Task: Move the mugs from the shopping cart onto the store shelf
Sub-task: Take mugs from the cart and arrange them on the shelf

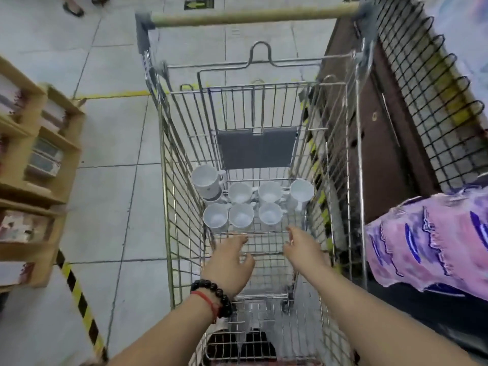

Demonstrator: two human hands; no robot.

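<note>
Step in hand looks like the reach for a first pick. Both arms are extending into the cart (184, 165); left hand (230, 262) and right hand (303, 249) are hanging open, empty, fingers loose. Mugs (241, 215) are sitting upright at 12 o'clock, just beyond the fingertips. Next: closing on the nearest mugs, then carrying to the shelf (39, 143) at 9 o'clock.

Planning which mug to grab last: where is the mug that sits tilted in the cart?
In the head view, the tilted mug leans against the cart's left wall, just below the grey flap, at the back-left of the cluster.
</note>
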